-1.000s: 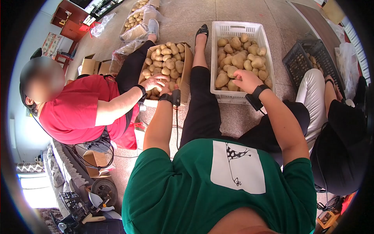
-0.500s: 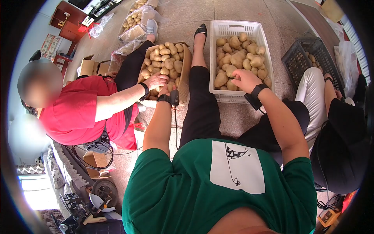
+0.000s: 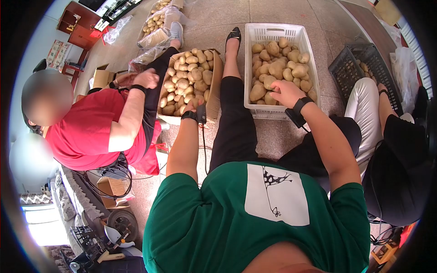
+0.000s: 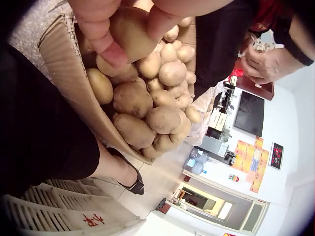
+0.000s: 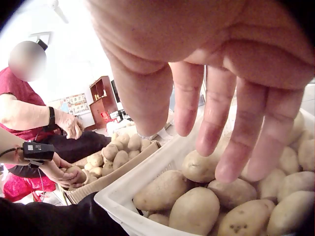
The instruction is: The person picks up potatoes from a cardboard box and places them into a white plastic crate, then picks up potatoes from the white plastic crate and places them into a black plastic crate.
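My left hand point(image 3: 193, 107) is at the near end of a cardboard box point(image 3: 217, 75) heaped with potatoes. In the left wrist view, its thumb and fingers grip one potato point(image 4: 132, 34) from both sides, over other potatoes point(image 4: 133, 100). My right hand point(image 3: 287, 93) hovers at the near right of a white plastic crate point(image 5: 125, 194), also full of potatoes point(image 5: 194, 211). Its fingers point(image 5: 216, 113) hang loosely extended above the potatoes, and the palm holds nothing in the right wrist view.
A person in red point(image 3: 91, 120) sits at the left, hands point(image 3: 146, 79) raised over their lap beyond the box. A black crate point(image 3: 350, 68) with some potatoes stands at the right, near another person's legs. More potatoes in plastic-lined boxes point(image 3: 157, 38) are at the back left.
The other person's hand has left the cardboard box and drawn back toward their lap. My left hand has shifted slightly left; my right hand has barely moved.
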Available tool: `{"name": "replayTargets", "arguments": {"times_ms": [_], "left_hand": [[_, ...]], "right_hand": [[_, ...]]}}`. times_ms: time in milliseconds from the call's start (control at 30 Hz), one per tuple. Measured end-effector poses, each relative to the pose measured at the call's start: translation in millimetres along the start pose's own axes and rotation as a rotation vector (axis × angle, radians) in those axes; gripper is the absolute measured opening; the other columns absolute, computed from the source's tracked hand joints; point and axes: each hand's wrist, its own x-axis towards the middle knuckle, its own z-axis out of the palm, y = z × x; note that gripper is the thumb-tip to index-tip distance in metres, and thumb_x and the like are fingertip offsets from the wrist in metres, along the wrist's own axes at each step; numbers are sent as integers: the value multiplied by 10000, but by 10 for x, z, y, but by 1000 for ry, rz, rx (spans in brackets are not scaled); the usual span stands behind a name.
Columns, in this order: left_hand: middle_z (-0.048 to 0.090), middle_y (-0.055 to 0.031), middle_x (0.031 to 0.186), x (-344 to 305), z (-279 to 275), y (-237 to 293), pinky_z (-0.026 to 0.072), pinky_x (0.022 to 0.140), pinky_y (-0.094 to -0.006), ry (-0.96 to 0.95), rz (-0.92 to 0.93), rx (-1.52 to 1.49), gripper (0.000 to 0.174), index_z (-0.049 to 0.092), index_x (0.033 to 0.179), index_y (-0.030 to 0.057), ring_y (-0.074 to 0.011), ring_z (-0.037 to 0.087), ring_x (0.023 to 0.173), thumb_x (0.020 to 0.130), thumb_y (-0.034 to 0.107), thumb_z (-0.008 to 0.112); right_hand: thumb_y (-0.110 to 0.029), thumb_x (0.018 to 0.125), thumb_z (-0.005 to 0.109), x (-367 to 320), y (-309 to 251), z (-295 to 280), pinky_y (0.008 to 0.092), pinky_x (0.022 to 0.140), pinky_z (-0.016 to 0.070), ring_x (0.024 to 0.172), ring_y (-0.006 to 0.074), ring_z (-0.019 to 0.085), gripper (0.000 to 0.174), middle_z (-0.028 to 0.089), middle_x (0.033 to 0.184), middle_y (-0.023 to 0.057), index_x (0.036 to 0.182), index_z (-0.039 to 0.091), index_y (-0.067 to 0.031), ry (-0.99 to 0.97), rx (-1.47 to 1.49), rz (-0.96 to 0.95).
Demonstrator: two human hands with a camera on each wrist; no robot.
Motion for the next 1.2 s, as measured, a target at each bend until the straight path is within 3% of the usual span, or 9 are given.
{"name": "replayTargets", "arguments": {"times_ms": [100, 500, 633, 700, 833, 1000, 1100, 1167, 1200], "left_hand": [[568, -168, 926, 227, -66, -15, 523, 645, -425, -25, -169, -110, 255, 476, 1075, -17, -278, 576, 760, 899, 168, 462], [572, -151, 964, 861, -200, 116, 532, 686, -343, -135, -315, -112, 224, 499, 1059, -18, -247, 584, 832, 869, 101, 483], [574, -146, 977, 1212, -146, 216, 535, 699, -316, -251, -464, -84, 217, 506, 1053, -18, -236, 587, 856, 859, 79, 490], [608, -133, 930, 649, 275, 87, 533, 729, -321, -75, -357, -92, 204, 514, 1017, -57, -233, 600, 875, 860, 70, 489], [583, -189, 953, 165, 777, -157, 534, 746, -372, -196, -475, -125, 168, 499, 981, -69, -277, 597, 866, 883, 46, 425], [568, -202, 998, -455, 1297, -500, 538, 753, -397, -321, -498, -43, 190, 453, 1015, -53, -316, 580, 922, 837, -1, 492], [566, -197, 1031, -580, 1483, -680, 508, 816, -430, -423, -555, 111, 176, 474, 999, -40, -328, 565, 967, 853, 59, 488], [538, -156, 1130, -627, 1583, -812, 472, 855, -454, -357, -593, 204, 190, 480, 1025, -2, -312, 522, 1056, 871, 108, 470], [532, -140, 1145, -643, 1599, -875, 470, 852, -452, -376, -586, 250, 196, 473, 1041, 11, -312, 517, 1063, 876, 117, 463]], "right_hand": [[-237, 748, 625, -15, -15, -3, 373, 697, 464, 801, 286, 591, 263, 621, 845, 131, 931, 582, -52, 33, -15, -33], [-270, 740, 607, 69, 41, 13, 409, 743, 450, 877, 319, 571, 298, 605, 928, 159, 957, 598, -65, 9, -140, 26], [-258, 724, 609, 28, 11, -26, 425, 777, 443, 912, 336, 560, 309, 598, 954, 175, 982, 610, -89, 0, -125, 33], [-251, 729, 604, 28, 27, -30, 431, 783, 440, 912, 343, 558, 308, 596, 951, 182, 992, 608, -91, -8, -110, 26], [-235, 736, 613, 4, 45, -47, 436, 761, 444, 879, 342, 561, 278, 596, 923, 170, 955, 607, -65, 10, -94, 106], [-232, 738, 613, -21, 130, -98, 422, 753, 452, 874, 340, 569, 239, 606, 893, 168, 896, 617, -53, 86, -118, 139], [-197, 724, 598, 5, 217, -93, 389, 804, 456, 936, 314, 572, 285, 609, 976, 181, 936, 636, -10, 145, -120, 257], [-215, 755, 574, -48, 224, -151, 392, 873, 408, 1011, 321, 498, 303, 553, 1047, 172, 1000, 591, -38, 160, -280, 283], [-208, 762, 564, -107, 194, -199, 401, 907, 367, 1076, 328, 424, 350, 469, 1168, 160, 1079, 563, -59, 158, -194, 399]]}}
